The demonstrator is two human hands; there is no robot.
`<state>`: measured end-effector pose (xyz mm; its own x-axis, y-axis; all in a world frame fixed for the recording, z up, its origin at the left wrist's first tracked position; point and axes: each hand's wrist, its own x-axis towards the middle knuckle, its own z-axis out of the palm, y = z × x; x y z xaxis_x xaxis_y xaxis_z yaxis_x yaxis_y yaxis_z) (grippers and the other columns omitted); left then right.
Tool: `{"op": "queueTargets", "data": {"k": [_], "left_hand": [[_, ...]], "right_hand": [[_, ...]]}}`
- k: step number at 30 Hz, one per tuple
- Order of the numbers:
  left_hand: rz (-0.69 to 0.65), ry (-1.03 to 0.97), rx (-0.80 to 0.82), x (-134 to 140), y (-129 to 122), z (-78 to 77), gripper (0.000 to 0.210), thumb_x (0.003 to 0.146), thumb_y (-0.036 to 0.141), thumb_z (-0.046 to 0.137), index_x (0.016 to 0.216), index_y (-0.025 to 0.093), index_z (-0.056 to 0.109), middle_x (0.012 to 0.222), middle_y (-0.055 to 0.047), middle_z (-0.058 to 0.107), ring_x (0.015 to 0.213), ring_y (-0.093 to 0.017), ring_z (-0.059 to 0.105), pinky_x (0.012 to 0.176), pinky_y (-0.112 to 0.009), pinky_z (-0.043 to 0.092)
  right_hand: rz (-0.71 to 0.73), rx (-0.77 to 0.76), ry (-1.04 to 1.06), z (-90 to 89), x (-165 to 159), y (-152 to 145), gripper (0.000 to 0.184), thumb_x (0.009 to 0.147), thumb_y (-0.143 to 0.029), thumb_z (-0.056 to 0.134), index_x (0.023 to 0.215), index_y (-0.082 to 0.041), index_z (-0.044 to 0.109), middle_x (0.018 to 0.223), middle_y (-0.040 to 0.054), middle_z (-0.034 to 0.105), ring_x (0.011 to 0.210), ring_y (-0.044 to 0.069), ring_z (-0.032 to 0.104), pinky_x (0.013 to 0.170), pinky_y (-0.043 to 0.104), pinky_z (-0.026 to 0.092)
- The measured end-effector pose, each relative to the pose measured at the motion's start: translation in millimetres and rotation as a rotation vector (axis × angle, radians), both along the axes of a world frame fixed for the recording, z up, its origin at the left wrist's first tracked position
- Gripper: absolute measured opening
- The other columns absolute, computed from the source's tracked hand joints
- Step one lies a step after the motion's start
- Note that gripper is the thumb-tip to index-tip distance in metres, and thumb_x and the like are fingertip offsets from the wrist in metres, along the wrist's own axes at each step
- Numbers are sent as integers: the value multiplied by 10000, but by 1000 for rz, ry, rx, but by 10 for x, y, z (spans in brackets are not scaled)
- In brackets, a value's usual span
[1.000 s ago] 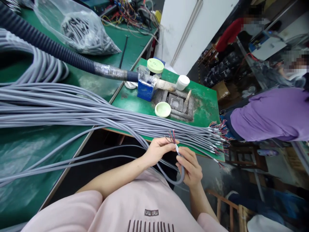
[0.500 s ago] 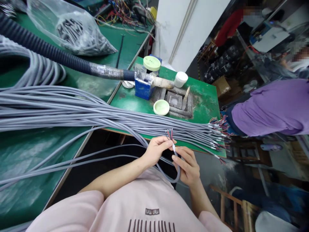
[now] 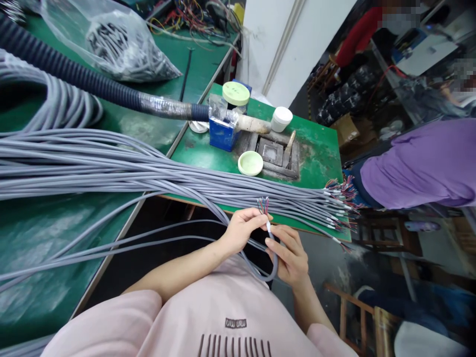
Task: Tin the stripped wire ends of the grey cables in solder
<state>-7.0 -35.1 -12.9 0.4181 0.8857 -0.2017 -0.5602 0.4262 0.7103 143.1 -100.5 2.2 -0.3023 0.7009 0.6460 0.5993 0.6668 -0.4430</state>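
Note:
A grey cable [image 3: 274, 265] loops up in front of my shirt, its stripped end pointing away from me. At that end, thin coloured wires [image 3: 263, 205] fan out above a white wrap [image 3: 268, 226]. My left hand [image 3: 243, 229] pinches the wires just above the wrap. Just below it, my right hand [image 3: 289, 253] grips the cable with bent fingers. Beyond my hands lies a thick bundle of grey cables [image 3: 208, 183], with many bared coloured wire ends [image 3: 340, 196] at the right edge of the green table [image 3: 320, 148].
A solder pot [image 3: 271, 151] is set in the table, with a hose nozzle [image 3: 255, 124] beside it. Near it stand a pale green dish [image 3: 250, 163], a white tub [image 3: 281, 119] and a blue box [image 3: 222, 135]. A person in purple [image 3: 427, 163] is at the right.
The wires at the cable end look more spread out above my left fingers. Both hands keep nearly the same place and grip; the view has shifted slightly.

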Motion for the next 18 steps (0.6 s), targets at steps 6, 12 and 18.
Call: {"op": "queueTargets", "data": {"k": [6, 12, 18], "left_hand": [[12, -70, -100, 3, 19, 78, 274, 624, 373, 810, 594, 139, 670, 579, -9, 640, 584, -103, 561, 670, -256, 444], [-1, -111, -166, 9, 23, 95, 277, 579, 366, 837, 649, 132, 706, 535, 5, 621, 526, -82, 528, 602, -232, 418], [21, -87, -170, 17, 12, 88, 302, 575, 378, 842, 589, 137, 661, 553, 5, 631, 531, -75, 524, 603, -228, 427]], "right_hand": [[12, -24, -22, 5, -16, -8, 492, 844, -85, 563, 1283, -308, 564, 1262, 82, 631, 1123, 248, 591, 863, 489, 560], [17, -22, -22, 7, -28, -17, 496, 844, -78, 548, 1289, -297, 568, 1280, 89, 618, 1142, 248, 585, 874, 480, 557], [-5, -50, -10, 27, -59, -13, 499, 845, -93, 571, 1297, -304, 549, 1268, 90, 625, 1138, 242, 587, 866, 472, 555]]}}
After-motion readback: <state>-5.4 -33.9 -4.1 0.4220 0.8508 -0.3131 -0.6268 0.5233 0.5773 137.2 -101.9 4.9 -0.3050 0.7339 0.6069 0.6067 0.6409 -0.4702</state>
